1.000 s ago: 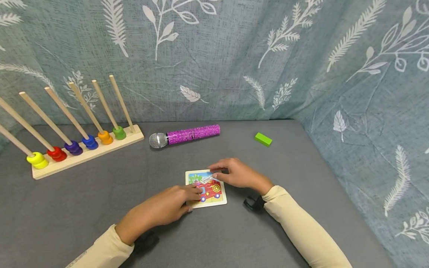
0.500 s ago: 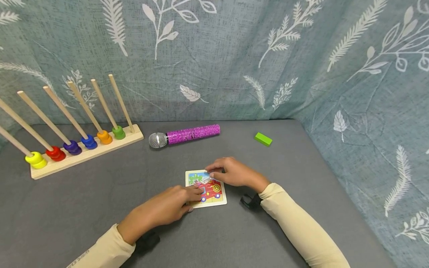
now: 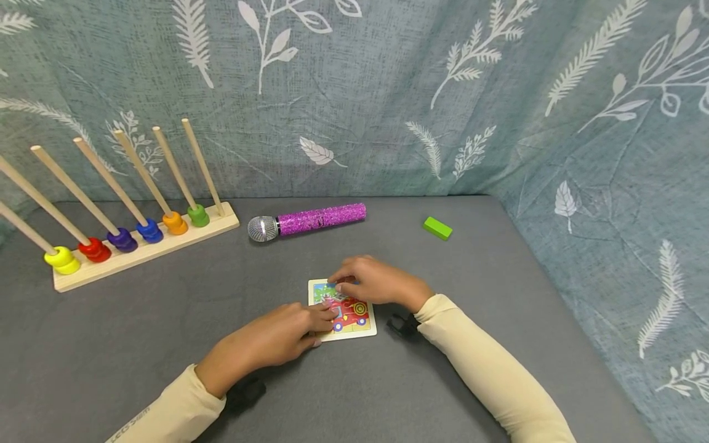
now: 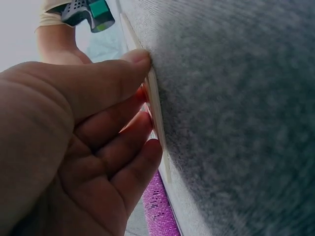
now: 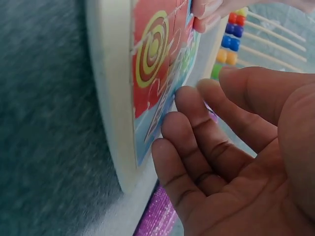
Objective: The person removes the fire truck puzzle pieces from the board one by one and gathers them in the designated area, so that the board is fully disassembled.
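Partly under left hand (image 3: 285, 332) — puzzle (image 3: 350, 319)

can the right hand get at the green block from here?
Probably yes. The green block lies farther back and to the right of the right hand, with nothing visible between them. The microphone lies left of that path, and the right hand appears to hold nothing.
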A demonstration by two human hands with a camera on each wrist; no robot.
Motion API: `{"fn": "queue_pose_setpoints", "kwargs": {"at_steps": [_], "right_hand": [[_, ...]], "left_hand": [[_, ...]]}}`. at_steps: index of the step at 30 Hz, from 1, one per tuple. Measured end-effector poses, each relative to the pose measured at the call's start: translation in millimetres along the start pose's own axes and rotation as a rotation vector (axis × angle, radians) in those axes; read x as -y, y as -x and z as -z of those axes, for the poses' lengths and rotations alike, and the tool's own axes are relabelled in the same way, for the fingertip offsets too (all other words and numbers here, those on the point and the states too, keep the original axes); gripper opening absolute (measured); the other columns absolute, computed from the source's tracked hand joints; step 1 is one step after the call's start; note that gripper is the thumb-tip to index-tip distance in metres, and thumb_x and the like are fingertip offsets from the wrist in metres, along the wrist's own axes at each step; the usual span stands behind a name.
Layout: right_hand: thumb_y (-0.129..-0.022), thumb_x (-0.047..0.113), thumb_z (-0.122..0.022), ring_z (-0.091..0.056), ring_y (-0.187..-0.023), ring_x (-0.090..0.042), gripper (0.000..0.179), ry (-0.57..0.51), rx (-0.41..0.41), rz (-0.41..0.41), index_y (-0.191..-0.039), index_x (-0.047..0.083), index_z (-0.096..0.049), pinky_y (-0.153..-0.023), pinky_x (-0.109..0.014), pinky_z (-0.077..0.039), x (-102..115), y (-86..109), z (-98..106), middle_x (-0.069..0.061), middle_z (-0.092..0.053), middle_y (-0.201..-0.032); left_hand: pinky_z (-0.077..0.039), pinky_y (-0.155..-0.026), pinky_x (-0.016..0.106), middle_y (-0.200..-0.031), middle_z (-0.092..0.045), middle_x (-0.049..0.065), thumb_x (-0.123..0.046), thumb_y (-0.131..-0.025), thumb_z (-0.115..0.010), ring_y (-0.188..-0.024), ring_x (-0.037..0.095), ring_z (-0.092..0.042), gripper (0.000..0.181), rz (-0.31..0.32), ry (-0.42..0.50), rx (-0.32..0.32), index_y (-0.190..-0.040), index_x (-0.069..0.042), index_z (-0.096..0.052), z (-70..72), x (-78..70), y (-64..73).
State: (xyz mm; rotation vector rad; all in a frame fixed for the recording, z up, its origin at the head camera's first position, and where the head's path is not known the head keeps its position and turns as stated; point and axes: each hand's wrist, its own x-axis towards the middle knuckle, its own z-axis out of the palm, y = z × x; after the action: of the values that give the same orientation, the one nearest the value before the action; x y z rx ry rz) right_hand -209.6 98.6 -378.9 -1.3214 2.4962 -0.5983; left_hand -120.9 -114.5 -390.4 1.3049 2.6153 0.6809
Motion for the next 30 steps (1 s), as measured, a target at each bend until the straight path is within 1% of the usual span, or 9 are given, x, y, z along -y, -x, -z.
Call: {"fn": "queue_pose_setpoints", "kwargs": {"at_steps": [3, 6, 10, 13, 16, 19, 24, 26, 30], "right_hand": [[-0.096, 0.013, -0.058, -0.057, -0.088, -0.012, 0.026, 0.017, 0.006, 0.016, -0.118, 0.007, -0.071, -0.084, -0.031, -0.045, 0.9, -4.7, -2.1, -0.002, -0.067, -0.103], [-0.095, 0.012, -0.059, -0.053, -0.084, -0.013, 0.025, 0.039, -0.001, 0.027, -0.117, 0.009, -0.072, -0.079, -0.029, -0.043, 1.8, -9.1, -5.3, 0.000, -0.063, -0.093], [-0.095, 0.013, -0.059, -0.047, -0.080, -0.013, 0.025, 0.053, 0.014, 0.015, -0.117, 0.011, -0.072, -0.074, -0.027, -0.040, 4.9, -13.9, -7.5, 0.004, -0.054, -0.083], [-0.096, 0.014, -0.059, -0.047, -0.082, -0.013, 0.025, 0.060, 0.035, -0.004, -0.118, 0.012, -0.072, -0.075, -0.026, -0.040, 7.4, -16.9, -8.1, 0.004, -0.053, -0.085], [-0.097, 0.014, -0.058, -0.048, -0.085, -0.013, 0.025, 0.072, 0.037, -0.012, -0.117, 0.012, -0.072, -0.078, -0.027, -0.040, 8.8, -18.5, -9.0, 0.004, -0.054, -0.087], [-0.097, 0.010, -0.055, -0.049, -0.086, -0.014, 0.025, 0.085, 0.018, 0.001, -0.114, 0.013, -0.073, -0.080, -0.028, -0.041, 9.2, -19.3, -9.8, 0.003, -0.057, -0.088], [-0.097, 0.007, -0.052, -0.054, -0.094, -0.016, 0.026, 0.114, -0.013, 0.016, -0.111, 0.013, -0.073, -0.087, -0.030, -0.043, 9.6, -21.3, -11.4, 0.001, -0.062, -0.096], [-0.098, 0.006, -0.052, -0.055, -0.096, -0.017, 0.026, 0.119, -0.013, 0.014, -0.111, 0.013, -0.073, -0.089, -0.031, -0.043, 9.7, -22.0, -11.8, -0.001, -0.063, -0.098], [-0.097, 0.005, -0.052, -0.055, -0.095, -0.018, 0.026, 0.131, -0.011, 0.023, -0.111, 0.013, -0.072, -0.090, -0.033, -0.043, 9.3, -23.6, -12.1, -0.002, -0.063, -0.099]], "left_hand": [[-0.052, -0.089, 0.043, -0.127, -0.062, 0.013, -0.001, -0.086, -0.071, -0.120, 0.026, -0.057, 0.029, -0.014, -0.017, -0.016, -0.115, -0.003, -0.072, -0.9, 0.2, 0.8], [-0.053, -0.086, 0.043, -0.127, -0.062, 0.015, -0.002, -0.086, -0.071, -0.118, 0.026, -0.058, 0.029, -0.035, -0.037, -0.029, -0.115, -0.005, -0.072, -1.2, 0.1, 1.9], [-0.052, -0.089, 0.044, -0.128, -0.061, 0.014, -0.002, -0.086, -0.071, -0.120, 0.025, -0.057, 0.030, -0.041, -0.018, -0.033, -0.116, -0.005, -0.072, -1.9, 1.8, 3.3], [-0.050, -0.092, 0.045, -0.129, -0.060, 0.013, -0.001, -0.086, -0.071, -0.122, 0.025, -0.055, 0.030, -0.032, 0.023, -0.029, -0.116, -0.003, -0.071, -1.8, 3.8, 4.6], [-0.049, -0.093, 0.045, -0.130, -0.060, 0.013, -0.001, -0.086, -0.070, -0.124, 0.025, -0.054, 0.028, -0.032, 0.045, -0.024, -0.115, -0.002, -0.071, -1.0, 5.4, 4.8], [-0.049, -0.093, 0.045, -0.130, -0.060, 0.013, -0.002, -0.086, -0.070, -0.123, 0.025, -0.054, 0.028, -0.036, 0.041, -0.022, -0.114, -0.002, -0.072, -0.7, 5.9, 3.5], [-0.050, -0.092, 0.044, -0.130, -0.060, 0.013, -0.002, -0.087, -0.070, -0.123, 0.024, -0.054, 0.029, -0.031, 0.036, -0.016, -0.115, -0.003, -0.072, -1.2, 5.9, 2.4], [-0.050, -0.091, 0.045, -0.131, -0.059, 0.013, -0.002, -0.087, -0.070, -0.123, 0.025, -0.054, 0.030, -0.029, 0.037, -0.017, -0.116, -0.003, -0.071, -1.3, 5.8, 2.3], [-0.050, -0.091, 0.045, -0.130, -0.060, 0.013, -0.002, -0.086, -0.071, -0.122, 0.025, -0.055, 0.031, -0.026, 0.037, -0.020, -0.117, -0.002, -0.071, -1.5, 5.8, 2.0]]}}
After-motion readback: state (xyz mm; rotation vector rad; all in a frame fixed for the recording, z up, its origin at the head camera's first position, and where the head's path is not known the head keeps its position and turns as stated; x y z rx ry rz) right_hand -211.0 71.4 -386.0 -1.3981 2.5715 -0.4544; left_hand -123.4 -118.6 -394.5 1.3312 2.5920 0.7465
